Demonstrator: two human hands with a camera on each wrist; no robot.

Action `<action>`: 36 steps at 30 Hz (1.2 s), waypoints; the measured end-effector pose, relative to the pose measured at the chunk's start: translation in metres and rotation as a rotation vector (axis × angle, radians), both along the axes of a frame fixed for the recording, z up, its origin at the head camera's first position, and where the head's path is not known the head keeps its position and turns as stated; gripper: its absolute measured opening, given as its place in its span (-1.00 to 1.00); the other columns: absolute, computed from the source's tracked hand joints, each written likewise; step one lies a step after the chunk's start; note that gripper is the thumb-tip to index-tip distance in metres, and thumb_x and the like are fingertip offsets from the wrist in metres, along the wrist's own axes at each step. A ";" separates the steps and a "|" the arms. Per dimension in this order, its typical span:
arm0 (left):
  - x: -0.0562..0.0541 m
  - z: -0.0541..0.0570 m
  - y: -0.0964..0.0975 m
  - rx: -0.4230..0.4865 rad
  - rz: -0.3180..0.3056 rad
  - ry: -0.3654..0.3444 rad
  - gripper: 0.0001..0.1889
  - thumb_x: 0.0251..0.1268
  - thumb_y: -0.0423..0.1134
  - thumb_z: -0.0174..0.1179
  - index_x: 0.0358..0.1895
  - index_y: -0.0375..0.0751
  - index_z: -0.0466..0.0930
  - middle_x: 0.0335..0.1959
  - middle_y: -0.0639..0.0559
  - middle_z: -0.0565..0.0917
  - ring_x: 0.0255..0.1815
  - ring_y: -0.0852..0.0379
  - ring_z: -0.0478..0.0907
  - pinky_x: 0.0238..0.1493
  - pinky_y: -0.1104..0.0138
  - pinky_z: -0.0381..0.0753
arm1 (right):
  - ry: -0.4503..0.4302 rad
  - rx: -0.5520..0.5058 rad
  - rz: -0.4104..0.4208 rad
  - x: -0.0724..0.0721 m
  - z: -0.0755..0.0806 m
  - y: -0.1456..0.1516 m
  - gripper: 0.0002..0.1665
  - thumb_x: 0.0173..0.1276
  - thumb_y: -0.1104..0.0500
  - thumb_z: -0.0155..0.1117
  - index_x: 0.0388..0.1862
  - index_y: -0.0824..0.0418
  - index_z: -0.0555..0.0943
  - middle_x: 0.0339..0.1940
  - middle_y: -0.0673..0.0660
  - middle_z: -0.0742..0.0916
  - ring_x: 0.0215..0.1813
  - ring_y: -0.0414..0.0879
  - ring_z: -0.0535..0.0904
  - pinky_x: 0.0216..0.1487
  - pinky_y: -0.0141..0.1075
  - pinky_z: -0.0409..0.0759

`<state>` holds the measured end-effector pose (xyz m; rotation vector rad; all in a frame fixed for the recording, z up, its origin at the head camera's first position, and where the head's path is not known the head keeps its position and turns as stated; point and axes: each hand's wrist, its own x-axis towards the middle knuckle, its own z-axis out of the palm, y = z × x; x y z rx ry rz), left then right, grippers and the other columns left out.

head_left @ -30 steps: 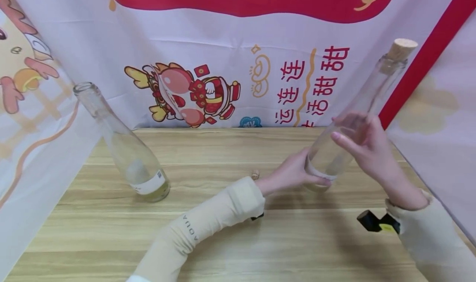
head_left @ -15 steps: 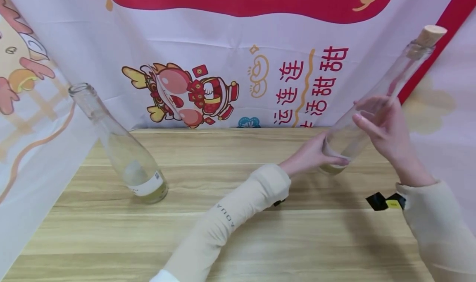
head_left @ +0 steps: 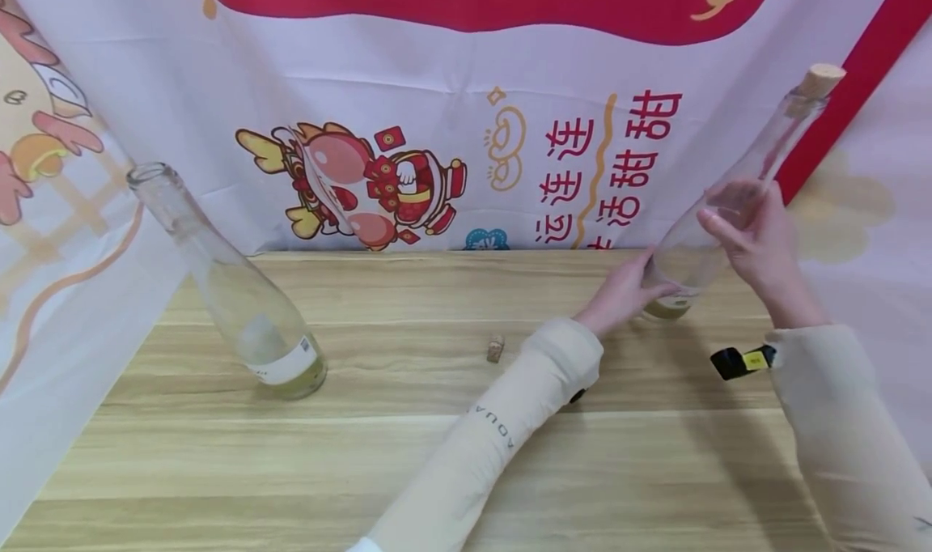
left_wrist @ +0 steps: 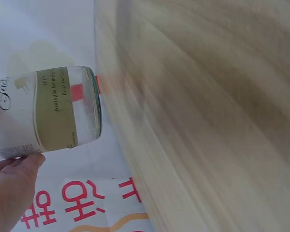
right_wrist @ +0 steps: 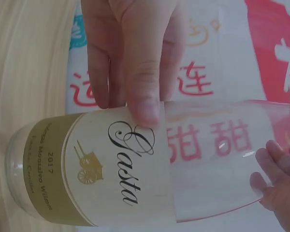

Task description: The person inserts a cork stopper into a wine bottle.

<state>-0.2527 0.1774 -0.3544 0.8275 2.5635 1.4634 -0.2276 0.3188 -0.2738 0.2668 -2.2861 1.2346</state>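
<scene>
A clear glass wine bottle (head_left: 688, 252) leans to the right between both hands, its tan cork (head_left: 825, 81) in the neck and standing partly above the mouth. My left hand (head_left: 622, 293) grips the bottle low down, its thumb (right_wrist: 146, 104) over the white label (right_wrist: 121, 169). Higher up, my right hand (head_left: 764, 248) curls round the bottle below the neck, with fingertips (right_wrist: 275, 164) showing at the glass in the right wrist view. The bottle's base (left_wrist: 94, 104) points down at the far right of the table. On the left a second, uncorked bottle (head_left: 251, 309) stands by itself.
A small cork (head_left: 495, 348) lies mid-table beside the left sleeve (head_left: 502, 414). Printed white cloth (head_left: 400, 58) closes off the back and both sides of the wood-grain table (head_left: 218, 471). A black wrist device (head_left: 728, 363) juts from the right cuff.
Both hands have moved the corked bottle right and toward the back of the table. The small cork, hidden behind the sleeve half a second ago, is in view again. The other bottle stays standing.
</scene>
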 end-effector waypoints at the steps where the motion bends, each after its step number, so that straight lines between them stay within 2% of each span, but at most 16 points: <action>1: 0.000 -0.001 0.002 -0.015 0.006 0.006 -0.32 0.17 0.01 0.18 0.35 -0.06 0.17 0.20 0.08 0.43 0.17 0.29 0.37 0.15 0.57 0.28 | -0.018 0.000 -0.014 -0.001 -0.002 0.002 -0.56 0.27 0.26 0.18 0.08 0.06 0.29 -0.14 -0.19 0.53 -0.09 -0.32 0.47 -0.09 -0.59 0.48; 4: -0.001 -0.004 0.007 -0.034 0.023 -0.022 -0.32 0.18 0.04 0.14 0.35 -0.05 0.17 0.23 0.08 0.40 0.20 0.27 0.35 0.17 0.55 0.28 | -0.041 -0.009 -0.023 -0.006 -0.009 0.007 -0.58 0.27 0.24 0.18 0.06 0.04 0.29 -0.14 -0.19 0.52 -0.09 -0.32 0.45 -0.09 -0.59 0.47; 7: 0.000 -0.006 0.010 -0.026 0.026 -0.054 -0.31 0.20 0.04 0.13 0.37 -0.04 0.14 0.24 0.07 0.40 0.19 0.25 0.36 0.17 0.50 0.31 | -0.027 -0.027 -0.012 -0.010 -0.015 0.011 -0.58 0.26 0.27 0.18 0.05 0.07 0.29 -0.15 -0.17 0.52 -0.09 -0.30 0.45 -0.09 -0.60 0.46; 13: 0.001 -0.010 0.011 0.016 -0.034 -0.065 -0.36 0.28 -0.04 0.06 0.40 -0.01 0.07 0.23 0.05 0.41 0.16 0.24 0.39 0.15 0.50 0.32 | -0.046 -0.040 -0.019 -0.015 -0.024 0.017 -0.59 0.27 0.27 0.18 0.04 0.03 0.30 -0.16 -0.21 0.51 -0.12 -0.33 0.44 -0.14 -0.63 0.43; 17: 0.002 -0.014 0.011 0.016 -0.069 -0.061 -0.39 0.32 -0.08 0.02 0.40 -0.02 0.05 0.27 0.04 0.37 0.20 0.22 0.36 0.19 0.48 0.28 | -0.037 -0.041 -0.019 -0.011 -0.024 0.014 -0.60 0.26 0.30 0.17 0.03 0.06 0.31 -0.20 -0.19 0.50 -0.15 -0.31 0.42 -0.16 -0.59 0.40; 23: 0.003 -0.017 0.009 0.018 -0.075 -0.099 -0.38 0.33 -0.08 0.02 0.41 -0.02 0.03 0.27 0.02 0.36 0.18 0.19 0.38 0.16 0.46 0.33 | -0.051 -0.066 -0.004 -0.001 -0.019 0.006 -0.62 0.26 0.34 0.15 -0.02 0.04 0.32 -0.25 -0.17 0.50 -0.21 -0.32 0.40 -0.18 -0.60 0.38; 29: 0.004 -0.021 0.007 0.015 -0.089 -0.099 -0.36 0.33 -0.05 0.02 0.41 0.01 0.01 0.26 0.03 0.37 0.16 0.21 0.39 0.09 0.49 0.37 | -0.104 -0.033 -0.014 -0.013 -0.026 0.022 -0.64 0.26 0.29 0.18 -0.04 -0.03 0.35 -0.26 -0.21 0.52 -0.23 -0.37 0.45 -0.20 -0.67 0.42; 31: 0.005 -0.021 0.006 0.006 -0.089 -0.123 -0.37 0.32 -0.02 0.01 0.41 0.01 0.02 0.26 0.05 0.37 0.08 0.21 0.46 -0.03 0.53 0.43 | -0.145 0.010 -0.031 -0.016 -0.028 0.028 -0.65 0.27 0.21 0.19 -0.04 -0.07 0.34 -0.22 -0.22 0.52 -0.19 -0.39 0.45 -0.18 -0.68 0.43; 34: 0.008 -0.020 0.001 -0.026 -0.087 -0.155 -0.36 0.33 0.01 0.00 0.40 -0.06 0.04 0.26 0.05 0.37 -0.17 0.20 0.57 -0.26 0.57 0.47 | -0.209 0.052 -0.043 -0.015 -0.028 0.032 -0.62 0.27 0.10 0.20 0.01 -0.09 0.32 -0.14 -0.22 0.49 -0.13 -0.39 0.42 -0.15 -0.68 0.43; 35: 0.009 -0.020 -0.001 -0.039 -0.089 -0.152 -0.37 0.33 0.00 0.00 0.40 -0.10 0.05 0.26 0.04 0.37 -0.24 0.21 0.58 -0.29 0.59 0.46 | -0.220 0.054 -0.048 -0.014 -0.028 0.032 -0.60 0.27 0.08 0.20 0.03 -0.10 0.30 -0.13 -0.22 0.48 -0.11 -0.40 0.41 -0.13 -0.69 0.42; 36: 0.010 -0.019 -0.003 -0.052 -0.094 -0.152 -0.37 0.33 -0.01 0.00 0.39 -0.14 0.06 0.26 0.02 0.38 -0.32 0.22 0.59 -0.31 0.59 0.46 | -0.221 -0.005 -0.029 -0.013 -0.028 0.031 -0.58 0.26 0.12 0.21 0.03 -0.06 0.28 -0.12 -0.19 0.48 -0.09 -0.37 0.41 -0.12 -0.69 0.41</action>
